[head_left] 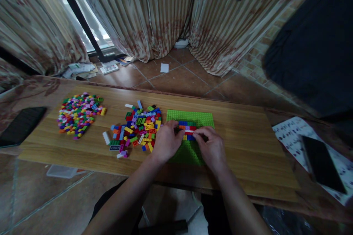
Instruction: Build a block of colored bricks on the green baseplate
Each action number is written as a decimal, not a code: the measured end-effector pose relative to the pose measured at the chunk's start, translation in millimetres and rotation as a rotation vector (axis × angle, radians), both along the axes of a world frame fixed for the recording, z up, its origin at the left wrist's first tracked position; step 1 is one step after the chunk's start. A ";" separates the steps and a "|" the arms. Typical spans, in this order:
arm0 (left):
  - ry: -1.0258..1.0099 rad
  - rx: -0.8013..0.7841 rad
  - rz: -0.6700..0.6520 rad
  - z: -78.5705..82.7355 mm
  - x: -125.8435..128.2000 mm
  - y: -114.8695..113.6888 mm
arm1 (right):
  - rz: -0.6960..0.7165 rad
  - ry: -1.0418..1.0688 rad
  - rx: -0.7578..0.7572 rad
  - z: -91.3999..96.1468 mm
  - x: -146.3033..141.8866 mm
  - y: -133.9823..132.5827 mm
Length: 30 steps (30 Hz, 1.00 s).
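Observation:
A green studded baseplate point(204, 116) lies on the wooden board, with a low block of blue, green, red and yellow bricks point(187, 123) built on its middle. Across this block runs a narrow white brick point(189, 131). My left hand point(167, 140) pinches at the white brick's left end, its fingers curled. From the other side, my right hand point(213, 147) is closed with thumb and fingertips at the right end. My fingers cover both ends of the block.
Left of the baseplate spreads a pile of larger loose bricks point(138, 126). Farther left lies a heap of smaller bricks point(79, 114). A black tablet point(20, 125) is at the left edge, and a dark phone-like device point(322, 163) rests on a printed sheet point(292, 128) at right.

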<state>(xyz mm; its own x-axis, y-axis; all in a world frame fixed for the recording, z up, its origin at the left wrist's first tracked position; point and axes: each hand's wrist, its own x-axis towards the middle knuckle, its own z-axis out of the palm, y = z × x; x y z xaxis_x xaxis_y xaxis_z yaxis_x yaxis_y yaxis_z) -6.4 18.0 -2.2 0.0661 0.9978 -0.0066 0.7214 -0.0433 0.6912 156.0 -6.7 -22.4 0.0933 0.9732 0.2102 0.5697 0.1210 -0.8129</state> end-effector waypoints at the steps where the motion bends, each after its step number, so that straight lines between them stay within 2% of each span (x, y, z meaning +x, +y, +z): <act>1: -0.001 -0.003 0.015 -0.4 1.0 0.0 | -0.017 0.024 -0.013 -0.5 -0.2 0.6; 11: -0.031 -0.095 0.109 7.4 6.5 1.6 | -0.142 0.132 -0.188 1.9 3.7 7.5; 20: -0.004 -0.124 0.145 1.6 8.8 5.3 | -0.167 0.172 -0.197 4.1 -0.1 13.0; 30: -0.045 -0.111 0.106 0.4 6.7 3.6 | -0.129 0.151 -0.255 3.6 7.0 14.6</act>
<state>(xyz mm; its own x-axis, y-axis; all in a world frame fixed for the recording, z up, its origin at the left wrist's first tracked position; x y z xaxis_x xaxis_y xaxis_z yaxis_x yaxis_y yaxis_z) 0.3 21.6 -1.8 -0.0371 0.9925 -0.1163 0.6859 0.1099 0.7193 163.0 7.9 -18.7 0.2310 0.9708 -0.0647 0.4373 -0.1630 -0.8844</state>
